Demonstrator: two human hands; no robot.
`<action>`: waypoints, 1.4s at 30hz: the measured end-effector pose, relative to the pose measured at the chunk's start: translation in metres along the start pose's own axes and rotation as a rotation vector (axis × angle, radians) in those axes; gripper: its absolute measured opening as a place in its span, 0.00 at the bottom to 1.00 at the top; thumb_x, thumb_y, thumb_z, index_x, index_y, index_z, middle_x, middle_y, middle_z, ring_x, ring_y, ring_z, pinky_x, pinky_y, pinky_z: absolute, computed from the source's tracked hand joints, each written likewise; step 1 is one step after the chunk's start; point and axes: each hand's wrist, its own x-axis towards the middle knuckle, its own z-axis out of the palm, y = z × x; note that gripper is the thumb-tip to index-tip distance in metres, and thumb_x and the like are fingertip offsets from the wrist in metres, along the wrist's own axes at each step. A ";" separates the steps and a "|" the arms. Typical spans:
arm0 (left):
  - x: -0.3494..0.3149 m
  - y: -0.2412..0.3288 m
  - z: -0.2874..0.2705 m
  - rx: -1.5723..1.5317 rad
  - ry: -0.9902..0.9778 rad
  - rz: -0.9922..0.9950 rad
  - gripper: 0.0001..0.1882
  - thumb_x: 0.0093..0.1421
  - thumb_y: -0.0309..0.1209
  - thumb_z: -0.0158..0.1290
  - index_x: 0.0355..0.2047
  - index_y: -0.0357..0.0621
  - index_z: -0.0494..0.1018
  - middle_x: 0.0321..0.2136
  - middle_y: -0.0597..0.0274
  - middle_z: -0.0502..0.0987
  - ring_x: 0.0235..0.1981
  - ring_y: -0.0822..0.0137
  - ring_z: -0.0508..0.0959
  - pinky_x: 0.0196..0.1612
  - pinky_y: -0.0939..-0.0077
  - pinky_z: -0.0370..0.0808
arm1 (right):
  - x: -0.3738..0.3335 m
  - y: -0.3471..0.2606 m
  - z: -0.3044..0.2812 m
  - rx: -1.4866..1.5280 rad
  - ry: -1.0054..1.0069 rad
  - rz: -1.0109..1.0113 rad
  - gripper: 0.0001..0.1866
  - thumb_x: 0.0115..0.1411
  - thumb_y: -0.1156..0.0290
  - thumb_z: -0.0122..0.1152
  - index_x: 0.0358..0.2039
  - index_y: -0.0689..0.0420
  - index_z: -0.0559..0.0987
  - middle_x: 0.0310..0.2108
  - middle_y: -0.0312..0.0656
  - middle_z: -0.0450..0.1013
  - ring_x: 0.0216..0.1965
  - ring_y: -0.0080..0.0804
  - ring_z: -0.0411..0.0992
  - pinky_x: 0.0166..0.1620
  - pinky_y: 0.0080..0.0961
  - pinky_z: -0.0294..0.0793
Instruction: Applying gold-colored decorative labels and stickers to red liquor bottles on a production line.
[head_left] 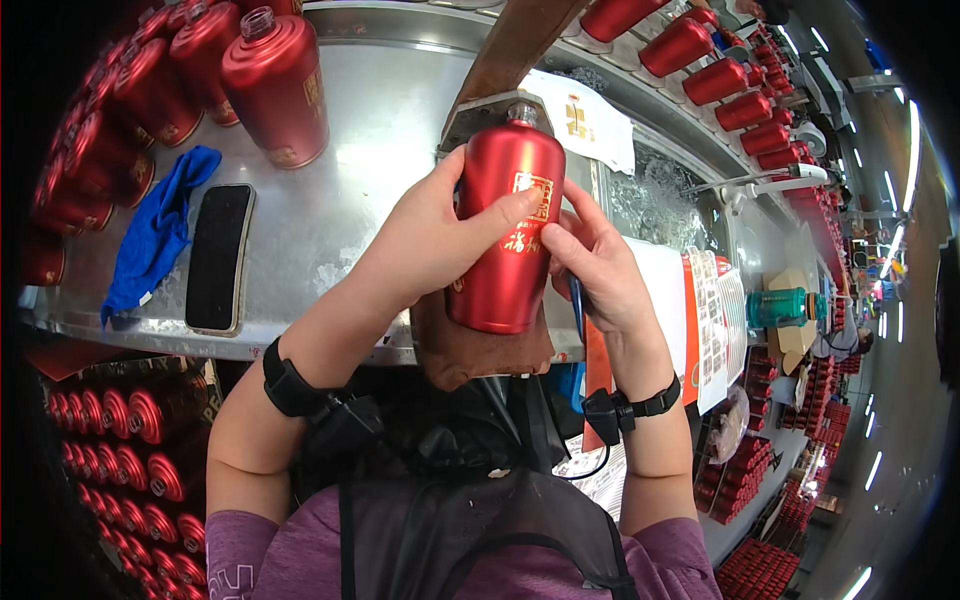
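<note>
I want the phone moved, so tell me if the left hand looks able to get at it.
Probably yes: the phone lies uncovered on the table, with nothing between. But the left hand holds the red bottle and must let go first.

Metal bench (380, 120): bottles (277, 100), cloth (160, 235), phone (219, 258)

the held red cylindrical bottle (495, 290) has a smooth, glossy metallic finish. left of it, a crumpled matt blue cloth (158, 228) and a glossy black rectangular phone (217, 258) lie on a scuffed grey metal tabletop (380, 105).
</note>
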 end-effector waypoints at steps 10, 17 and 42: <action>0.003 0.000 -0.001 -0.083 -0.022 -0.054 0.32 0.61 0.44 0.61 0.57 0.35 0.66 0.42 0.54 0.79 0.40 0.69 0.81 0.43 0.73 0.80 | -0.032 0.016 -0.019 0.357 0.302 -0.002 0.19 0.72 0.64 0.49 0.57 0.61 0.72 0.42 0.40 0.77 0.35 0.23 0.74 0.39 0.23 0.75; 0.002 0.002 -0.001 -0.032 -0.019 -0.074 0.29 0.63 0.39 0.60 0.58 0.34 0.66 0.46 0.58 0.77 0.43 0.74 0.78 0.47 0.77 0.77 | -0.064 0.020 0.026 0.337 0.244 -0.057 0.17 0.60 0.85 0.61 0.48 0.61 0.73 0.39 0.41 0.77 0.38 0.23 0.77 0.44 0.19 0.77; -0.001 0.002 0.000 -0.025 -0.032 -0.048 0.30 0.59 0.32 0.64 0.57 0.36 0.66 0.45 0.58 0.78 0.43 0.72 0.79 0.48 0.76 0.77 | -0.054 0.018 0.036 0.260 0.258 -0.089 0.12 0.60 0.83 0.62 0.41 0.58 0.72 0.36 0.35 0.75 0.36 0.18 0.75 0.41 0.15 0.77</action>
